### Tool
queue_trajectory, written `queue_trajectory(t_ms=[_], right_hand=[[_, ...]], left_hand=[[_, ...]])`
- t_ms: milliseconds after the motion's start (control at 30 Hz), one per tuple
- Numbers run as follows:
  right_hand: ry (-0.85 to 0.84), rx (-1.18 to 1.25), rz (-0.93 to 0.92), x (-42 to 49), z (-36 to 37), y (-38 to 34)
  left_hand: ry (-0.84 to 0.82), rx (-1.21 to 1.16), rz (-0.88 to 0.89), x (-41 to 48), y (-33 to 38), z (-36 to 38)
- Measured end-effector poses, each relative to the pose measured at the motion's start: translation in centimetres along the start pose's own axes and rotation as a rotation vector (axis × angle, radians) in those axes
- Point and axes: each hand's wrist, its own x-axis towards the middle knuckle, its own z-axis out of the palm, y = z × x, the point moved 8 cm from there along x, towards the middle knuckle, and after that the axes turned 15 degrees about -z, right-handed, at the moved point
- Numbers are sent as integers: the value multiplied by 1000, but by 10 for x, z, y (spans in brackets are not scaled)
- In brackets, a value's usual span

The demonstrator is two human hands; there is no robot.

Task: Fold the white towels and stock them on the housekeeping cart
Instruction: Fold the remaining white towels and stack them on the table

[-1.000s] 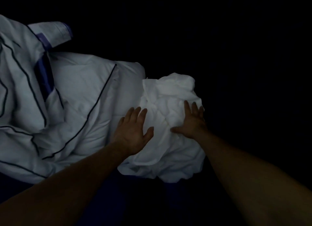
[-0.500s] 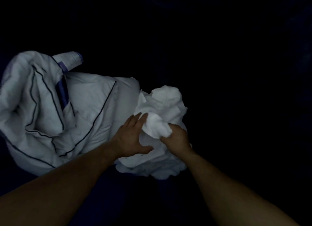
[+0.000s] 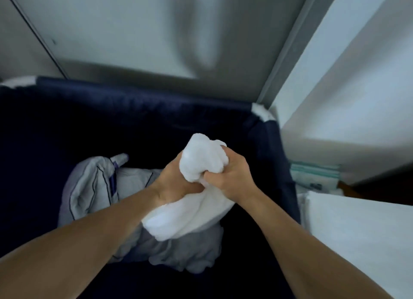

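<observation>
Above the deep navy fabric laundry bin (image 3: 138,102): one crumpled white terry towel (image 3: 201,158), bunched and held clear of the bin's contents. Left grip (image 3: 174,182) and right grip (image 3: 230,176) (both bare hands) were each clamped on the towel, fists close together. Beneath lay a rumpled pale pillowcase with dark piping (image 3: 89,187); a flat stack of white folded linen (image 3: 357,236) stood just beside the bin, at right.

Progress, by judgement: early. The towel was picked up but not yet folded or stocked, and no cart could be made out.

Against half a second earlier: the towel had risen off the pile, the left grip had gone from resting flat to clenched, and the view had brightened.
</observation>
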Motion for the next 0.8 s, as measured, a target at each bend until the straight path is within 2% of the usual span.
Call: queue_trajectory(t_ms=[67, 133, 267, 433, 567, 633, 800], right_hand=[[75, 20, -78, -7, -34, -39], [145, 82, -161, -18, -69, -73], [130, 98, -290, -53, -135, -131], [-45, 98, -361, -108, -215, -173], [-82, -82, -333, -142, -274, -196], [-23, -148, -320, -156, -301, -206], [342, -280, -252, -202, -380, -220]], left_hand=[[47, -112, 19, -23, 37, -1], [175, -95, 78, -45, 81, -1], [322, -42, 184, -104, 175, 21], [294, 63, 308, -179, 265, 68], [218, 58, 477, -224, 331, 114], [151, 96, 560, -243, 361, 144], [65, 291, 680, -264, 409, 218]])
